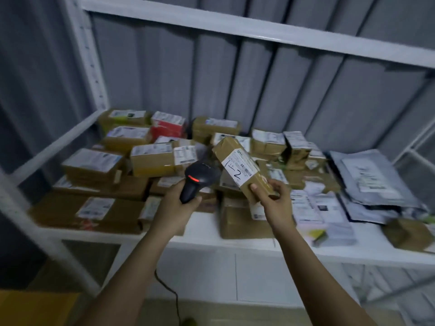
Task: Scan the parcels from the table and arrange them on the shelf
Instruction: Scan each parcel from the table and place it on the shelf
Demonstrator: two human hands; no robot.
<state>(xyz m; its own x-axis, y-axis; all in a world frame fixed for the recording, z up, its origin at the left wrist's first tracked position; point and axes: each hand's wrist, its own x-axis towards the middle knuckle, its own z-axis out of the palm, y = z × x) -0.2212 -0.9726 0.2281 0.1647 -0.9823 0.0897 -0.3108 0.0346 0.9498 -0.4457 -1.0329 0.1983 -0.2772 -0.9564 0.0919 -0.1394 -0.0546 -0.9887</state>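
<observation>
White shelf (204, 234) piled with parcels, corrugated grey wall (259, 85) behind; left grip (175, 207) clasps scanner (196, 182), right grip (276, 201) pinches labelled parcel (240, 169)

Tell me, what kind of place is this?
Probably a parcel sorting or pickup depot: labelled cardboard parcels crowd a white metal shelf, and the left hand holds a corded barcode scanner.

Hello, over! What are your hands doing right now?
Left hand grips scanner. Right hand holds brown parcel, label up. Shelf crowded with parcels, open spot at front.
</observation>
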